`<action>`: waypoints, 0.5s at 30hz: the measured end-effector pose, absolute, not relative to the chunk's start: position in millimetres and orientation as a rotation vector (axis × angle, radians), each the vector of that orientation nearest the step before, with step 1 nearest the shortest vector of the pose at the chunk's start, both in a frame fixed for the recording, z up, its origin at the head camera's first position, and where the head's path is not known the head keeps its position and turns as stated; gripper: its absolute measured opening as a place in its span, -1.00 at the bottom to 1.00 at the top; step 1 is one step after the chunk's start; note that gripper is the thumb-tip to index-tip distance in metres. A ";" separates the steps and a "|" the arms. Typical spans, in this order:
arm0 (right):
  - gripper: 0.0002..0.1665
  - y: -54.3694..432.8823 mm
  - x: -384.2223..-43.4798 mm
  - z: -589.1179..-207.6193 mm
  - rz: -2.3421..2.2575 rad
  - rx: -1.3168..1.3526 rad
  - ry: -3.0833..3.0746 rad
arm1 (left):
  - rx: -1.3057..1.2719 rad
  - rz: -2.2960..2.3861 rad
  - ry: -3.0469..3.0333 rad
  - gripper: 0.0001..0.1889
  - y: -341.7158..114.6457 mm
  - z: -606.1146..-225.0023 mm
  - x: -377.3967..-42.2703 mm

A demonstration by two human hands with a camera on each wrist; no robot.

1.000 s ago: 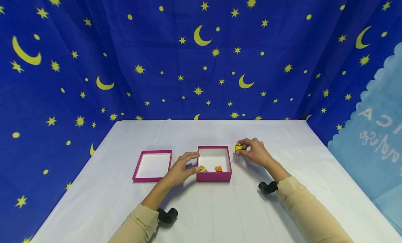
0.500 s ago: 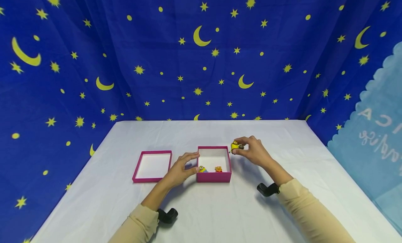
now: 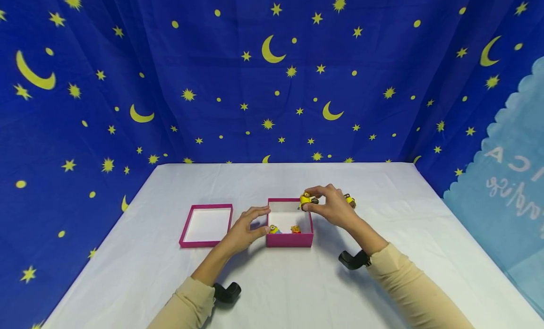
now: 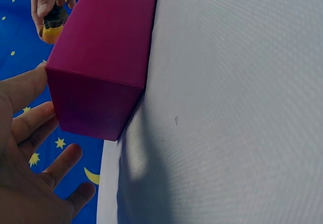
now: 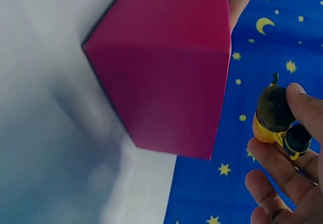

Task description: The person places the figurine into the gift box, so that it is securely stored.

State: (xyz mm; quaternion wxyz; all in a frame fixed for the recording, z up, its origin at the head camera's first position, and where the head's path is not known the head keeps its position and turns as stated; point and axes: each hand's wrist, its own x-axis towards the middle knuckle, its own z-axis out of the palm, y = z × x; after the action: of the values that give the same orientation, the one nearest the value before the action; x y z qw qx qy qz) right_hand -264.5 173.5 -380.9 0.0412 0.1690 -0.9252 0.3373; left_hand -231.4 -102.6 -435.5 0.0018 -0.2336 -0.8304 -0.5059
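My right hand [image 3: 329, 206] pinches a yellow Minion figure [image 3: 304, 200] between thumb and fingers, above the back right corner of a magenta box [image 3: 290, 240]. The right wrist view shows the dark back of this Minion figure [image 5: 275, 108] beside the box. My left hand [image 3: 245, 229] touches the box's left side, its thumb at the near corner and the fingers spread along the wall. Within the box, against the near wall, are another Minion figure [image 3: 274, 229] at the left and a small orange figure [image 3: 295, 229] further right.
A matching magenta lid [image 3: 182, 238] lies with its white inside up, left of the box. Another yellow Minion figure [image 3: 350, 200] is on the white-covered table [image 3: 272, 291], partly behind my right hand. A blue star-patterned cloth [image 3: 229, 74] hangs behind.
My right hand has moved left with the Minion figure, from beside the box to over its back right corner. A Minion figure behind that hand has come into view. My left hand stays put.
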 end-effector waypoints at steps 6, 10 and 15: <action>-0.38 160.3 -260.6 -380.2 1.049 0.505 -2.842 | -0.736 -1.588 -2.599 -0.49 -101.7 -434.0 -229.5; -0.39 152.6 -260.4 -382.9 1.078 0.543 -2.827 | -0.720 -1.587 -2.611 -0.48 -101.7 -433.7 -229.1; -0.39 143.9 -262.2 -387.7 1.091 0.559 -2.806 | -0.702 -1.593 -2.614 -0.48 -99.6 -429.2 -226.2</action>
State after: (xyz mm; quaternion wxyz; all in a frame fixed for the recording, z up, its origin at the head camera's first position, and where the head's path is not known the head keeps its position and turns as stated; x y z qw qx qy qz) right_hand -262.2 143.9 -387.7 0.0399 0.1824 -0.9156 0.3560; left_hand -226.2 -99.6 -429.2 0.0006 -0.2237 -0.8323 -0.5073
